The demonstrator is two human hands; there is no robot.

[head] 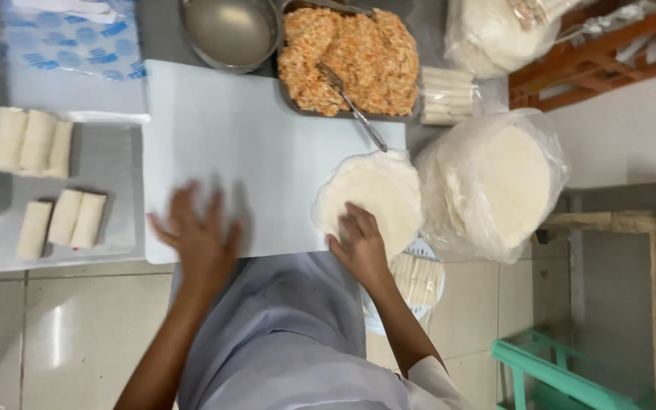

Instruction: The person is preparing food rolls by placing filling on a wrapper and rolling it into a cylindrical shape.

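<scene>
The large white rectangular cutting board (260, 144) fills the middle of the grey worktop, its near edge just above the person's lap. To its right sits a bulky clear plastic bag of round white wrappers (495, 182), and touching the board's far edge is a rectangular metal tray of orange-and-white shredded filling (347, 57) with a metal fork (351, 102) resting in it, handle out over the board. A round steel bowl (229, 30) stands just left of that tray. On the flat tray at far left lie six pale finished rolls (47, 178) in two rows.

The small stack of thin round white wrappers (370, 197) lies on the board's right corner, partly overhanging the edge. The right hand (360, 243) rests on its near rim, fingers bent and pressed down on the top sheet — whether it has a sheet pinched, I cannot tell. The left hand (199, 239) is blurred, fingers spread wide, flat over the bare board and holding nothing.

The likely trouble lies in the wrappers: they look thin and clingy, so two may lift together, or one may tear if pulled sharply — and the overhanging stack could slide off the board.
</scene>
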